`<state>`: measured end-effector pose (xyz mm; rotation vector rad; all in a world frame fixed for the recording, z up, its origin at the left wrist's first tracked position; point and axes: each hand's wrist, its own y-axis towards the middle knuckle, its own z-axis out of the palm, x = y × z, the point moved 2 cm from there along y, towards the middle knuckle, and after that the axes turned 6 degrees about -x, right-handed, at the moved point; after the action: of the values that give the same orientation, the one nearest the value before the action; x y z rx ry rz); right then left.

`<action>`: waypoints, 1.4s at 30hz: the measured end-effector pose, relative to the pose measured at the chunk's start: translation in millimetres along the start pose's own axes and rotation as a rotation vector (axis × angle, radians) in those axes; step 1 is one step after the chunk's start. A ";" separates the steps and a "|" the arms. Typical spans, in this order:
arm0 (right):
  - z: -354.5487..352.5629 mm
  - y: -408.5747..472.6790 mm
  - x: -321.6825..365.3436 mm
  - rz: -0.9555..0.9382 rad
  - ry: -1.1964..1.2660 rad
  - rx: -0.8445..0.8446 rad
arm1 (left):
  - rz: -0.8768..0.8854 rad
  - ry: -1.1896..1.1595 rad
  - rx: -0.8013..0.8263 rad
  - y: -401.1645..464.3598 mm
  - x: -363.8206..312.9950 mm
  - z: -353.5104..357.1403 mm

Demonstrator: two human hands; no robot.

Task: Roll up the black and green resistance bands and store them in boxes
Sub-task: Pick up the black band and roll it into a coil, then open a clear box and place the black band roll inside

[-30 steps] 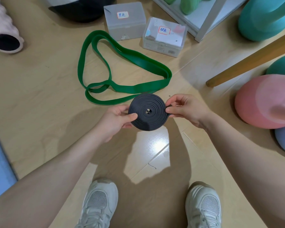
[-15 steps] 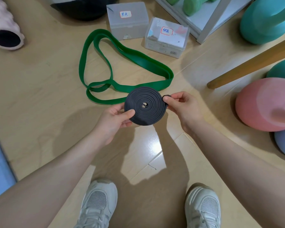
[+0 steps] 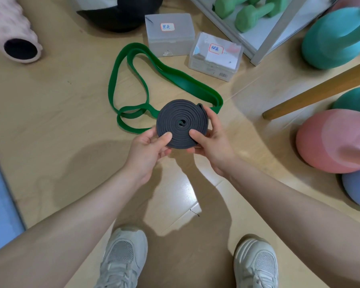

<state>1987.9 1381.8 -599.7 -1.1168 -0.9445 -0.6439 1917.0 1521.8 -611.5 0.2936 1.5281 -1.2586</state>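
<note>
The black resistance band is wound into a flat, tight coil held above the floor. My left hand grips its lower left edge, thumb on top. My right hand grips its right side, thumb on the coil's face and fingers round the outer edge. The green resistance band lies unrolled in loose loops on the wooden floor just beyond the coil. Two lidded translucent boxes stand further back: one with a black-ink label and one with a blue-ink label.
A pink foam roller lies at far left, a dark round object at the top. A shelf with green dumbbells, teal, pink and blue kettlebells and a wooden leg crowd the right. My shoes are below.
My right hand shifted from pinching the coil's outer end to wrapping round its right side with the thumb on its face. The coil moved slightly left and away from me.
</note>
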 end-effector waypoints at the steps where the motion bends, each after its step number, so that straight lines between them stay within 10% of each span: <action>1: 3.7 1.9 4.5 -0.027 -0.026 0.016 | 0.002 0.015 0.016 0.8 -2.2 -3.3; 16: 47.2 41.9 65.0 -0.252 -0.810 0.371 | 0.337 0.618 0.583 58.5 -99.8 -39.1; 29: 81.4 109.4 124.0 -0.174 -0.667 0.363 | 0.444 0.404 0.293 115.2 -148.3 -34.8; 42: 56.7 209.5 137.3 -0.091 -0.604 0.376 | 0.366 0.724 0.150 192.3 -180.0 10.3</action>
<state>2209.2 1507.7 -566.0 -0.9414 -1.5672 -0.1742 2132.9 1666.3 -566.9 1.1715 1.8571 -1.0153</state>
